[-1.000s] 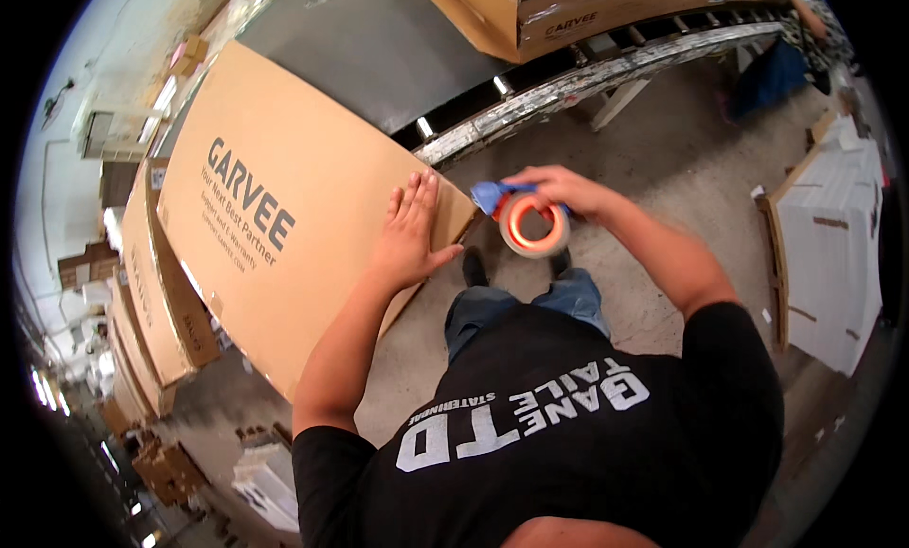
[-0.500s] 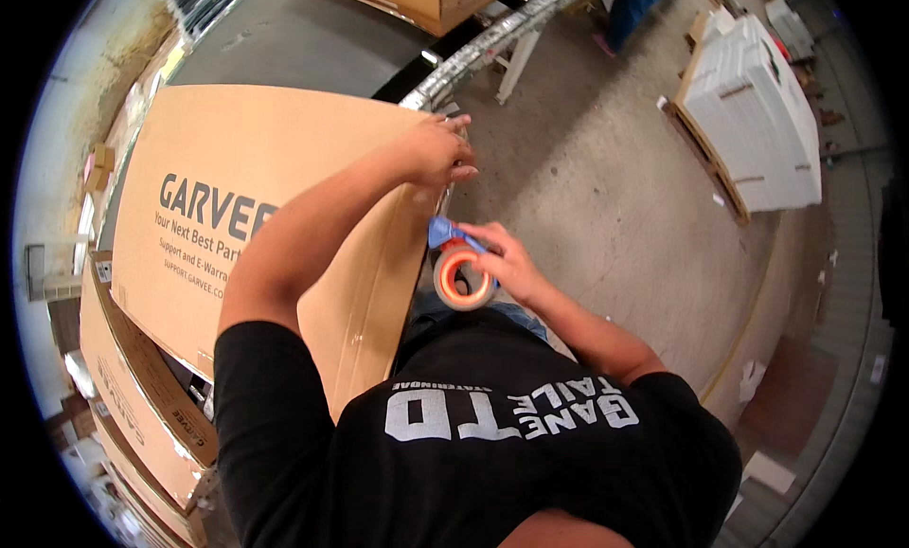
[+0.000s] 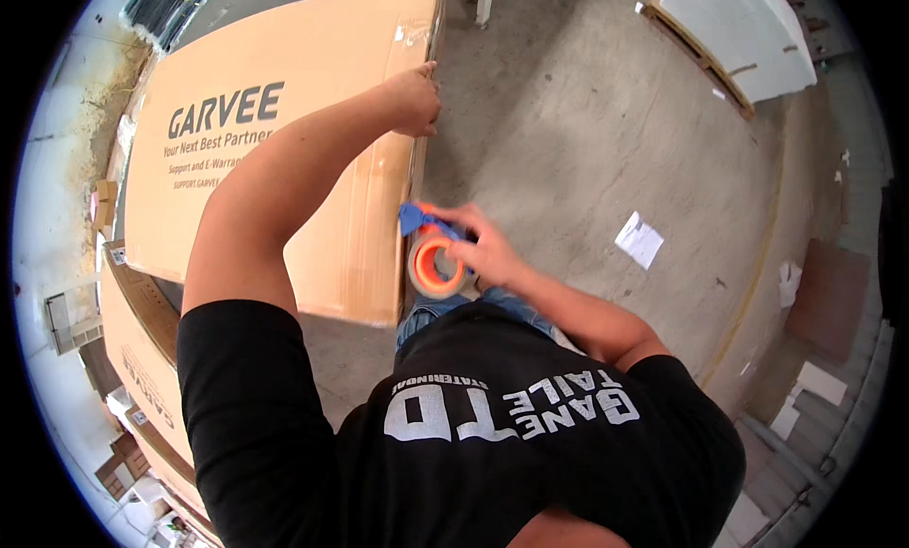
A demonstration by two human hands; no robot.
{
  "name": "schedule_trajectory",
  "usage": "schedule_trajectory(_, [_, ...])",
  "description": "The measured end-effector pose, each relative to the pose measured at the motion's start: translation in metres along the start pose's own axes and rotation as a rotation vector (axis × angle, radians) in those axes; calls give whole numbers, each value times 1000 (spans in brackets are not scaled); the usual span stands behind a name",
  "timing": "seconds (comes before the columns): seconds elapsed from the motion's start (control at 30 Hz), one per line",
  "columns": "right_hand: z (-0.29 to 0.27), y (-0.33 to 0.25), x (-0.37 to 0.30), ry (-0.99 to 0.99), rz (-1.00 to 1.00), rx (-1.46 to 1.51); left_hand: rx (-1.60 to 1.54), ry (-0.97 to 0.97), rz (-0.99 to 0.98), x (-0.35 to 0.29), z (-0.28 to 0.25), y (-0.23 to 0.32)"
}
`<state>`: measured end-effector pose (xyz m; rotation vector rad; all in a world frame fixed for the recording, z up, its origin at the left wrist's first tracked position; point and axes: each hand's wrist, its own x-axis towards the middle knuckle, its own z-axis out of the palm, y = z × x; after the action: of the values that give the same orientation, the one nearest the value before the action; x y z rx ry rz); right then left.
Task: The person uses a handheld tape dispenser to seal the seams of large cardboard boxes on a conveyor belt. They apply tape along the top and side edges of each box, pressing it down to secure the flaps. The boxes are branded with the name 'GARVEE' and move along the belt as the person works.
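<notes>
A large brown cardboard box (image 3: 331,79) with dark print stands in front of me, to the left. My left hand (image 3: 414,101) reaches over it, fingers curled around its right edge toward the far end. In my right hand (image 3: 485,250) is a tape dispenser (image 3: 437,264) with a blue head and an orange-centred roll of tape. The dispenser's blue head is right beside the box's right edge, near its closer corner; whether it touches the cardboard I cannot tell. A strip of clear tape shines near the box's far right corner.
More brown boxes (image 3: 142,344) stand at the lower left. A white stack on a wooden pallet (image 3: 705,60) is at the far right. A paper sheet (image 3: 640,240) lies on the concrete floor, and a flat brown sheet (image 3: 828,302) lies farther right.
My view has shifted, so the box and pallet sit higher in the picture. My left hand has come nearer along the box's right edge, its fingers more curled. The tape dispenser stays in my right hand.
</notes>
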<state>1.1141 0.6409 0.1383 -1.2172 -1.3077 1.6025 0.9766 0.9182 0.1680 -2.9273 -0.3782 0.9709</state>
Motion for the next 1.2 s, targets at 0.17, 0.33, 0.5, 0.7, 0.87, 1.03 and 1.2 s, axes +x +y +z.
schedule_trajectory(0.17, [-33,-28,41,130,4,50,-3,1,58,7,-25,-18])
schedule_trajectory(0.33, [-32,14,-19,44,48,77,44,40,-27,10,-20,21])
schedule_trajectory(0.5, [68,71,-114,47,-134,-89,-27,137,85,-41,2,104])
schedule_trajectory(0.7, [111,74,-3,255,-280,-100,-25,-75,109,-81,-22,153])
schedule_trajectory(0.87, [163,70,48,-33,-357,-473,257,319,149,-102,32,104])
schedule_trajectory(1.03, [57,161,-30,221,-198,168,-134,426,42,-125,80,125])
schedule_trajectory(1.2, [-17,90,-10,234,-183,297,-206,492,90,-132,63,104])
